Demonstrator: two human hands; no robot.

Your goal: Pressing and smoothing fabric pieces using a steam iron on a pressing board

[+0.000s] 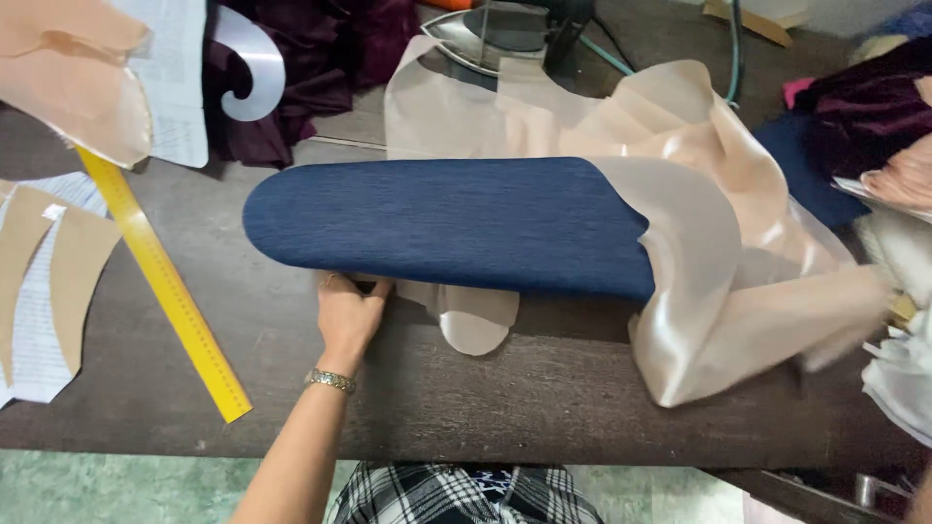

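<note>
The left hand reached up from the lower middle of the frame, forearm straight and slanting up from the lower left, a metal bracelet at the wrist. The hand lay palm down at the near edge of the blue padded sleeve board, which ran lengthwise across the centre of the dark tabletop. Its fingers were tucked under the board's edge, apparently pressed onto the peach satin fabric there, though whether they were pinching it or only resting could not be told, since the tips were hidden. A rounded flap of that fabric showed just right of the hand, below the board, while most of it was draped over the board's right end and spread toward the upper right. The right hand was out of sight. A yellow ruler lay diagonally at the left, well apart from the hand, with paper pattern pieces farther left. A white curve template rested on dark maroon cloth at the upper left.
</note>
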